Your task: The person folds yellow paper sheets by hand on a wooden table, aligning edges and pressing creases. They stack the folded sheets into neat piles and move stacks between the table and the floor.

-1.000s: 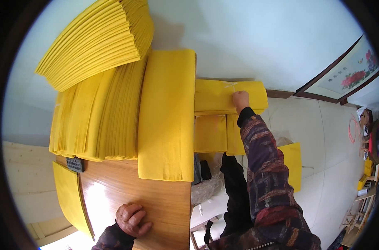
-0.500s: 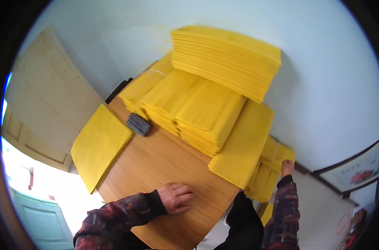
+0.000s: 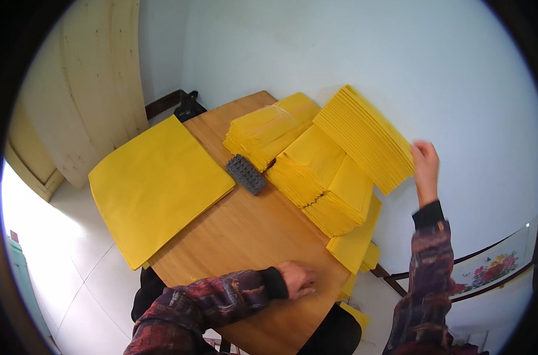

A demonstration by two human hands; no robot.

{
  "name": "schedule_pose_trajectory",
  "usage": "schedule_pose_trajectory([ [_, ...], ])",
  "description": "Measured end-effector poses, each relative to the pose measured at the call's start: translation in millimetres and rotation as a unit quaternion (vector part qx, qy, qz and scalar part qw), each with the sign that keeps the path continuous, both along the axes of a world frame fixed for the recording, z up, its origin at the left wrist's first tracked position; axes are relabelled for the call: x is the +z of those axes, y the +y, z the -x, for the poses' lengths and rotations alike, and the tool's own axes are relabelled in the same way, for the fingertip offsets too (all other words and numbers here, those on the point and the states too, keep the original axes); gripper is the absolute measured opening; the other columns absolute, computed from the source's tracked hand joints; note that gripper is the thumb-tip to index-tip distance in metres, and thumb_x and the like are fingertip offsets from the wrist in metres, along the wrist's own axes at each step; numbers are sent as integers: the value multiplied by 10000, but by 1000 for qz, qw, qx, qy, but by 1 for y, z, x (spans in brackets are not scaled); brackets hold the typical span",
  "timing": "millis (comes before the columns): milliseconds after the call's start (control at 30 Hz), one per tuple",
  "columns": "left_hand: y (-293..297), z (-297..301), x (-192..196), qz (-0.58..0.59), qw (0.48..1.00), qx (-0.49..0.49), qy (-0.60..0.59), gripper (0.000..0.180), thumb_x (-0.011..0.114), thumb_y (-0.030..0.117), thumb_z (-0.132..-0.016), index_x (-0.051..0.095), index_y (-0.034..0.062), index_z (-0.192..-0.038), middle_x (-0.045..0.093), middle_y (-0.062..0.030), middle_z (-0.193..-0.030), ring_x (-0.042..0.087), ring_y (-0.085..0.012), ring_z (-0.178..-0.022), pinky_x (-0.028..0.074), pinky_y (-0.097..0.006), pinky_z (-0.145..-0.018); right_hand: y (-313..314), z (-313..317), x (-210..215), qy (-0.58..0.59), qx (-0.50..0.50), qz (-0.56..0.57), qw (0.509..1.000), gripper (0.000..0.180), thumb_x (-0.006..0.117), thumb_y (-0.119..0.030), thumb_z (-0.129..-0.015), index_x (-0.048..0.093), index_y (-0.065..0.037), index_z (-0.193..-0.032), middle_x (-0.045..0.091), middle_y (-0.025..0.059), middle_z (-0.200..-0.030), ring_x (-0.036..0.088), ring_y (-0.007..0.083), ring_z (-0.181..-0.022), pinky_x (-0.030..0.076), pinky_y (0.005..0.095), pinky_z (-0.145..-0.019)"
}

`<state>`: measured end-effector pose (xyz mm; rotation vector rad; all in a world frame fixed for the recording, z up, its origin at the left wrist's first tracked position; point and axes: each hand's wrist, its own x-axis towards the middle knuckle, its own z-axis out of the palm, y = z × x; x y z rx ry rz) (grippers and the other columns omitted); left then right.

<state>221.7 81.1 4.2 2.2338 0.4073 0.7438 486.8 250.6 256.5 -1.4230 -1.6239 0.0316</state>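
Note:
My left hand (image 3: 296,279) rests on the wooden table (image 3: 245,236) near its front edge, fingers loosely bent and slightly apart, with nothing seen in them. Raised at the right, my right hand (image 3: 426,167) has its fingers closed at the right end of the top stack of folded yellow sheets (image 3: 366,139). Whether a sheet is pinched there is hidden. That stack lies tilted across lower piles of yellow sheets (image 3: 322,171). A flat pile of large yellow sheets (image 3: 159,189) covers the table's left side. Beside it sits a dark grey knobbly block (image 3: 246,174).
A tied yellow bundle (image 3: 272,127) lies toward the back of the table. More yellow sheets (image 3: 359,236) hang past the right edge. A black seat (image 3: 334,331) stands at the lower right. Wooden boards (image 3: 91,89) lean at the left; a framed flower picture (image 3: 488,272) stands at the right.
My right hand has risen from the low yellow bundle at the right to the end of the top stack. My left hand stays on the table. The view has turned.

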Motion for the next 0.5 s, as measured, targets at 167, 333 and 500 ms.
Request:
schedule_pose_trajectory([
  [167, 4, -4, -4, 94, 993, 23, -62, 153, 604, 213, -794, 583, 67, -831, 577, -123, -844, 573, -333, -810, 476, -412, -685, 104, 159, -29, -194, 174, 214, 941, 168, 588, -167, -844, 601, -2, -873, 600, 39, -797, 547, 107, -753, 454, 255, -696],
  [333, 5, -4, -6, 124, 990, 10, -71, 147, 581, 191, -771, 562, 50, -809, 579, -146, -850, 575, -349, -825, 470, -433, -699, 205, 208, -109, -229, 122, 315, 913, 173, 595, -163, -794, 631, 5, -816, 634, 103, -751, 594, 187, -729, 470, 321, -681],
  [500, 3, -16, -15, 108, 987, -4, -122, 187, 576, 191, -763, 571, 32, -862, 583, -171, -897, 578, -360, -865, 469, -437, -741, 274, 194, -165, -494, 52, 273, 824, 183, 622, -202, -762, 681, -30, -788, 658, 172, -816, 628, 319, -787, 486, 386, -698],
])
